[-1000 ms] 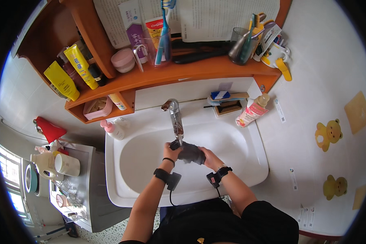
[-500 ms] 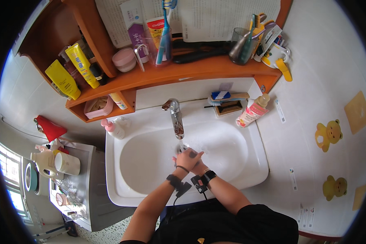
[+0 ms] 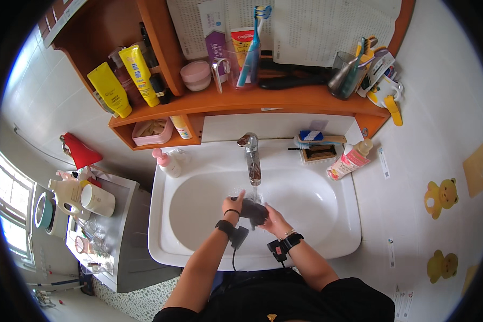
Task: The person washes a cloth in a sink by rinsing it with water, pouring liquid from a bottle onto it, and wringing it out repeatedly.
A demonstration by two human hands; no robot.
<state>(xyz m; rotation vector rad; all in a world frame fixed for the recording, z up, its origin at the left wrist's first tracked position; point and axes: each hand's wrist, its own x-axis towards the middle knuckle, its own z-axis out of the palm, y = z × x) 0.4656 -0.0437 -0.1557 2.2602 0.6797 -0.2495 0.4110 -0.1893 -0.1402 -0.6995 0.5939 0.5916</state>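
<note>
Over the middle of the sink [image 3: 154, 236], just below the mouth of the tap [image 3: 254, 167], a dark wet-looking cloth [image 3: 254, 211] is held bunched between two bare hands. The step looks like rinsing, and it would probably go best with the cloth kept low in the bowl, so that the stream of water [image 3: 255, 192] soaks in rather than splashing over the front edge. Opening out the folds, turning a fresh part toward the flow and squeezing between passes should clear it more evenly than holding one lump in place. Both wrists carry straps with small black boxes, the left strap [image 3: 230, 231] and the right strap [image 3: 287, 244], with cables hanging toward the sink's front edge; it seems wise to keep these away from the spray. As for where the cloth lies, it spans the gap between the hands: the left hand [image 3: 232, 205] is closed around its left end, while the right hand [image 3: 274, 221] holds the right end, its fingers partly hidden behind the fabric, so how tightly they press cannot be told. A loose bit of cloth hangs down beside the right fingers. The stream falls near the cloth's upper side, though the exact spot it strikes is unclear. A pump bottle [image 3: 167, 163] stands at the sink's back left corner, and brushes [image 3: 319, 142] and a pink bottle [image 3: 350, 160] sit by the back right corner.
</note>
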